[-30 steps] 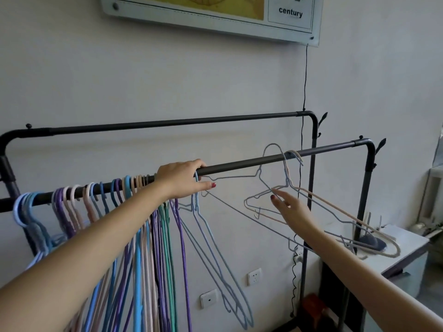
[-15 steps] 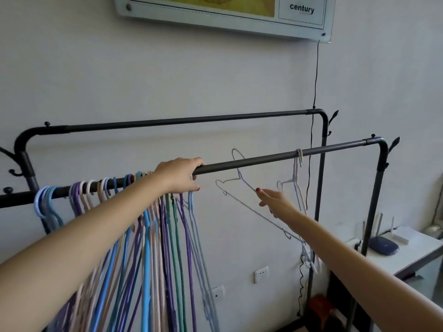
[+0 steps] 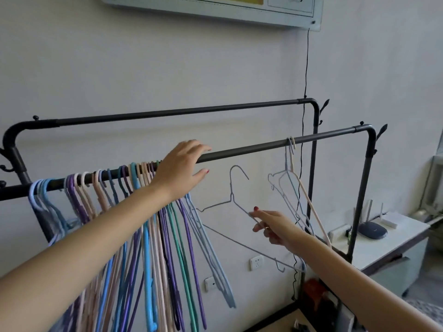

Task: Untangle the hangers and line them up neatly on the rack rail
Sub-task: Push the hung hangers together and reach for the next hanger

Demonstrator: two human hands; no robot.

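Note:
A black rack has a front rail (image 3: 251, 149) and a higher back rail (image 3: 167, 113). Several coloured hangers (image 3: 134, 200) hang bunched on the front rail's left half. My left hand (image 3: 182, 168) hovers at the rail just right of that bunch, fingers spread and holding nothing. My right hand (image 3: 271, 224) pinches the shoulder of a grey wire hanger (image 3: 231, 197), which is off the rail, its hook below the rail and tilted. Farther right, a grey and a beige hanger (image 3: 291, 178) still hang together on the front rail.
A white side table (image 3: 395, 238) with a dark router and white devices stands right of the rack. A black cable (image 3: 305, 68) runs down the wall from a framed board (image 3: 215, 6). Wall sockets sit low behind the hangers.
My right hand pulled the grey wire hanger off the rail and carried it left and lower. My left hand let go of the rail and opened. The remaining pair swung back to hang straight.

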